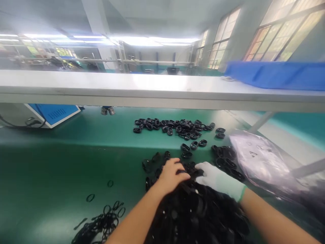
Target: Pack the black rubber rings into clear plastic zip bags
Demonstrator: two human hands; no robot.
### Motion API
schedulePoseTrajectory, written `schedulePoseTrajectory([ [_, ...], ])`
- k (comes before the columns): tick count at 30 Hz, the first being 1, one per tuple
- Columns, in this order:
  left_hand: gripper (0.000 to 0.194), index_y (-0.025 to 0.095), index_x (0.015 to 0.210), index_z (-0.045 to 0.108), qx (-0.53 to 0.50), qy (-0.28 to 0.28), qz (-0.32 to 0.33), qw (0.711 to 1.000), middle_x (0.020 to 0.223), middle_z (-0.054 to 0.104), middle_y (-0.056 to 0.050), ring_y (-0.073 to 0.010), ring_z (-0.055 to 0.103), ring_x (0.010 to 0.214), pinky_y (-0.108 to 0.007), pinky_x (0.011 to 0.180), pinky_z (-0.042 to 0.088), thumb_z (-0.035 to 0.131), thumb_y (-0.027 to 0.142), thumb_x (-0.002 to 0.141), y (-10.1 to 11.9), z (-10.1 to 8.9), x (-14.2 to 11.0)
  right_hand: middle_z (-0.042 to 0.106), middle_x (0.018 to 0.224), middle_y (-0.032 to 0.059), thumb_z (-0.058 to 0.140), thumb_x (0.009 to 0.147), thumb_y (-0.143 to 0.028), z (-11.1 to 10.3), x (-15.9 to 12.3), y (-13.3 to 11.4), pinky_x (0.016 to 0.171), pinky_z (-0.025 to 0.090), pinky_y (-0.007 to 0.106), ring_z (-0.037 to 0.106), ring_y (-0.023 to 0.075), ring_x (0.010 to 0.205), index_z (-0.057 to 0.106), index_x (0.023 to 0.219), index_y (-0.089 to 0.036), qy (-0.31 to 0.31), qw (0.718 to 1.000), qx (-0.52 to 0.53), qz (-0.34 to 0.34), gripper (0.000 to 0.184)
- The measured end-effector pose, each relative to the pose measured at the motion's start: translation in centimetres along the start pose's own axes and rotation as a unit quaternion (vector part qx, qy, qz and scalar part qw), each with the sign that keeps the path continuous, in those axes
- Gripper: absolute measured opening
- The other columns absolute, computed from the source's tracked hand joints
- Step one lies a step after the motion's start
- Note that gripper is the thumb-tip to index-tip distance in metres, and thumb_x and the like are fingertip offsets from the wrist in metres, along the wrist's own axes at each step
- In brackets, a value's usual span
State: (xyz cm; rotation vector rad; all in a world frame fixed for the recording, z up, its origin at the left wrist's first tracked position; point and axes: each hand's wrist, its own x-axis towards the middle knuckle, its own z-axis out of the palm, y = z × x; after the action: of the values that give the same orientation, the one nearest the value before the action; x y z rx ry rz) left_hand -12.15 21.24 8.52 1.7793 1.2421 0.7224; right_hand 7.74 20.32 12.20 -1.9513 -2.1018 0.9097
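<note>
My bare left hand (173, 174) rests at the far side of a big heap of black ring-shaped parts (195, 213). Its thumb and fingers are spread apart and curved over the parts. Facing it from the right is my right hand (214, 178) in a white glove with a green cuff, its thumb and fingers also apart at the heap. Some dark rings lie between the two hands. I see none clearly gripped, and the near side of the heap is blurred.
More black rings (177, 127) form a row at the back of the green table (50, 169). Thin black bands (104, 220) lie front left. A clear plastic bag (261, 156) is at right. Overhead runs a white shelf (127, 83) with a blue bin (279, 75); a blue-and-white box (56, 113) stands back left.
</note>
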Motion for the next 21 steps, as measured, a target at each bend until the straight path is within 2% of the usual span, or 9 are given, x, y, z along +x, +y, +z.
schedulePoseTrajectory([
  [2,0.025,0.022,0.072,0.061,-0.049,0.028,-0.037,0.998,0.098,0.057,-0.004,-0.0192,0.051,0.093,-0.033,0.085,0.040,0.059,0.046,0.069,1.1,-1.2,-0.3,0.053,0.113,0.0085,0.049,0.072,-0.026,-1.0,-1.8,0.5,0.094,0.037,0.033,0.051,0.0222,0.105,0.051,0.112,-0.019,0.046,0.998,0.031,-0.002,0.041],
  [5,0.031,0.018,0.072,0.059,-0.234,0.023,-0.124,0.964,0.079,0.057,-0.001,-0.0096,0.049,0.062,-0.022,0.057,0.042,0.055,0.048,0.072,3.3,-1.0,-2.4,0.059,0.107,0.0079,0.046,0.073,-0.027,-1.1,-5.6,1.8,0.093,0.037,0.035,0.053,0.0220,0.102,0.055,0.106,-0.019,0.080,0.988,0.130,0.006,0.035],
  [8,0.024,0.015,0.075,0.059,-0.423,0.063,-0.179,0.886,0.083,0.058,-0.002,-0.0066,0.050,0.058,-0.020,0.054,0.043,0.063,0.038,0.070,6.2,2.3,-6.1,0.060,0.104,0.0110,0.053,0.068,-0.029,0.7,-9.7,3.5,0.082,0.045,0.038,0.056,0.0247,0.097,0.054,0.105,-0.017,0.014,0.953,0.302,0.012,0.039],
  [11,0.020,0.012,0.078,0.061,-0.513,0.104,-0.212,0.825,0.087,0.060,-0.004,-0.0088,0.056,0.063,-0.024,0.063,0.049,0.068,0.028,0.067,9.4,7.0,-10.0,0.053,0.118,0.0130,0.060,0.066,-0.036,2.6,-13.4,4.7,0.077,0.048,0.039,0.053,0.0256,0.103,0.043,0.119,-0.019,-0.088,0.847,0.523,-0.034,0.058],
  [13,0.021,0.009,0.081,0.062,-0.544,0.114,-0.224,0.800,0.083,0.061,-0.006,-0.0096,0.058,0.064,-0.023,0.065,0.050,0.067,0.025,0.069,11.5,9.8,-12.1,0.051,0.121,0.0112,0.060,0.069,-0.041,3.2,-15.4,5.2,0.080,0.047,0.039,0.052,0.0245,0.105,0.043,0.120,-0.022,-0.123,0.768,0.622,-0.094,0.058],
  [14,0.021,0.008,0.083,0.063,-0.558,0.117,-0.229,0.789,0.080,0.061,-0.006,-0.0095,0.058,0.064,-0.022,0.065,0.050,0.066,0.024,0.070,12.5,10.9,-13.0,0.053,0.119,0.0106,0.061,0.069,-0.042,3.3,-16.2,5.4,0.081,0.046,0.040,0.053,0.0241,0.104,0.046,0.117,-0.021,-0.123,0.743,0.648,-0.116,0.054],
  [16,0.022,0.007,0.084,0.062,-0.583,0.121,-0.242,0.766,0.074,0.061,-0.006,-0.0091,0.058,0.062,-0.020,0.064,0.050,0.064,0.025,0.071,14.1,12.8,-14.3,0.057,0.113,0.0099,0.064,0.068,-0.039,3.1,-17.5,5.7,0.087,0.043,0.041,0.054,0.0238,0.102,0.052,0.111,-0.019,-0.096,0.724,0.668,-0.142,0.049],
  [19,0.021,0.008,0.082,0.060,-0.596,0.109,-0.275,0.746,0.067,0.060,-0.005,-0.0080,0.056,0.056,-0.019,0.058,0.048,0.061,0.028,0.074,15.8,14.8,-15.7,0.053,0.121,0.0075,0.069,0.066,-0.034,2.4,-18.7,6.2,0.099,0.032,0.041,0.046,0.0229,0.113,0.047,0.117,-0.023,-0.051,0.715,0.673,-0.182,0.057],
  [21,0.025,0.009,0.078,0.059,-0.565,0.073,-0.287,0.770,0.065,0.059,-0.005,-0.0081,0.054,0.052,-0.020,0.052,0.046,0.055,0.034,0.076,16.3,15.5,-16.4,0.051,0.124,0.0068,0.069,0.066,-0.032,1.7,-19.3,6.2,0.102,0.029,0.041,0.043,0.0223,0.117,0.043,0.121,-0.025,-0.061,0.712,0.667,-0.210,0.061],
])
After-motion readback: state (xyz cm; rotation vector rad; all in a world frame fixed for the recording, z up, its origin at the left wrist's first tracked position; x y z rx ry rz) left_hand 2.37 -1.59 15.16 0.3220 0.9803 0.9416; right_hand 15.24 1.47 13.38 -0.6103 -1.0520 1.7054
